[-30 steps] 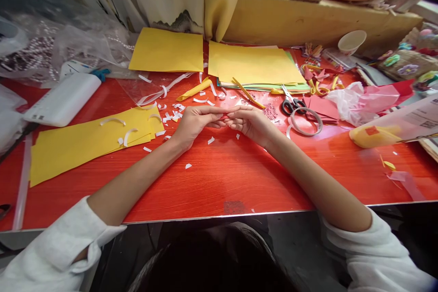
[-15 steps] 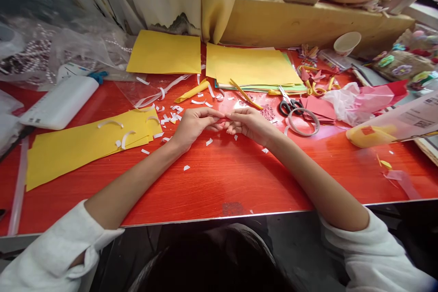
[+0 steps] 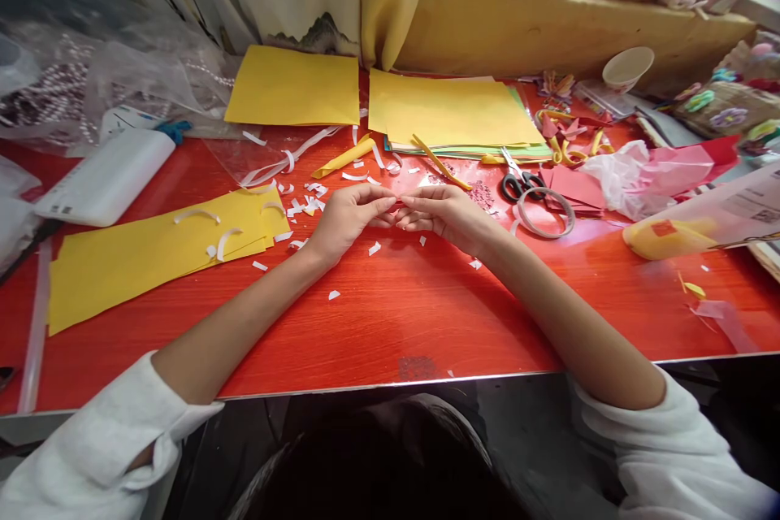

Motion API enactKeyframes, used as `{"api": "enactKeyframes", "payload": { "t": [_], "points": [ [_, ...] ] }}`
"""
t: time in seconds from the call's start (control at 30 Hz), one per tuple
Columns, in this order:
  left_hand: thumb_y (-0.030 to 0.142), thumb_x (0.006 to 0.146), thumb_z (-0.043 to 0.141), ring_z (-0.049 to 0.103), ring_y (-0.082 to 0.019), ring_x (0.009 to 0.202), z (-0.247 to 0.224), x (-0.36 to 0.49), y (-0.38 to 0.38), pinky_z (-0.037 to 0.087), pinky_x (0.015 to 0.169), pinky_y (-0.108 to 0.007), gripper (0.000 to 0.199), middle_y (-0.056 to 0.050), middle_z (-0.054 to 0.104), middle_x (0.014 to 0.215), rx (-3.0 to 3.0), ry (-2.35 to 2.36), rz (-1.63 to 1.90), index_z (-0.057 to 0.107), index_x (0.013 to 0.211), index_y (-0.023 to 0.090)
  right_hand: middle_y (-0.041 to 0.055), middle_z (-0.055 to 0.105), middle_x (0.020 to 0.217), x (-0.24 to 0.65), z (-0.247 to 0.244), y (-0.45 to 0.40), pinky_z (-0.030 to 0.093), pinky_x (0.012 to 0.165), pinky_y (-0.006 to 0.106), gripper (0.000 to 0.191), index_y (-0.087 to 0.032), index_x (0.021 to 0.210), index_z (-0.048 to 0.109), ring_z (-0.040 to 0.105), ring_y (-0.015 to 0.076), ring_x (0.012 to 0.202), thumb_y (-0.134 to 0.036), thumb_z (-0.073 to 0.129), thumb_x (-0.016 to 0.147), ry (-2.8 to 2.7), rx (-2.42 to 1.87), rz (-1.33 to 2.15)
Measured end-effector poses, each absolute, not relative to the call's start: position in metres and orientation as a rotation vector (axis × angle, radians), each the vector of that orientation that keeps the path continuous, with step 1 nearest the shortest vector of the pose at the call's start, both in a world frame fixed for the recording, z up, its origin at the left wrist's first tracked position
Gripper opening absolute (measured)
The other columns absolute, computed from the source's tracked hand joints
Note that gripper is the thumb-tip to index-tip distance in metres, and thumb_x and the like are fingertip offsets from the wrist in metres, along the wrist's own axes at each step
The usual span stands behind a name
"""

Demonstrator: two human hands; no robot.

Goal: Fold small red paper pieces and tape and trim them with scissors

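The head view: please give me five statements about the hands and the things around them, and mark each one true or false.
1. The left hand and the right hand are close together, above the table. True.
2. The right hand holds the scissors. False: the scissors lie on the table, beyond the right hand.
3. The tape roll lies close to the scissors. True.
4. The rolled paper is blue. False: the rolled paper is yellow.
5. White scraps are scattered on the table. True.
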State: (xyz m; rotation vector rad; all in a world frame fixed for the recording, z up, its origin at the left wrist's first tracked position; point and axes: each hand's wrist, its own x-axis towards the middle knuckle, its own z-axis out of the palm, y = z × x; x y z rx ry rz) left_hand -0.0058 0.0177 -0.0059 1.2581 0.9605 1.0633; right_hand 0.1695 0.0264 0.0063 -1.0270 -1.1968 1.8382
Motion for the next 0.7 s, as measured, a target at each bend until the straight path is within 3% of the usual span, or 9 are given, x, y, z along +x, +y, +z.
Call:
{"api": "enactKeyframes", "payload": {
  "t": [0.23, 0.7],
  "points": [
    [0.029, 0.074, 0.066, 0.065, -0.014, 0.073, -0.0077, -0.0065, 0.0191, 0.055, 0.07, -0.028, 0.024, -0.003, 0.069, 0.084, 1.245, 1.005, 1.11, 0.068, 0.094, 0.015, 0.0092, 0.071, 0.087, 0.1721, 0.0105, 0.0265, 0.055, 0.074, 0.022, 0.019, -0.011, 0.095, 0.067, 0.068, 0.0119, 0.074, -0.008, 0.056, 0.079, -1.247, -0.975, 1.834],
    [0.031, 0.072, 0.068, 0.066, -0.012, 0.067, -0.0054, -0.0057, 0.017, 0.056, 0.068, -0.027, 0.026, -0.004, 0.071, 0.085, 1.22, 1.007, 1.124, 0.071, 0.092, 0.015, 0.0082, 0.071, 0.071, 0.166, 0.0136, 0.0228, 0.057, 0.065, 0.023, 0.02, -0.009, 0.085, 0.065, 0.068, 0.0126, 0.062, -0.004, 0.048, 0.077, -1.169, -1.031, 1.694]
  ]
}}
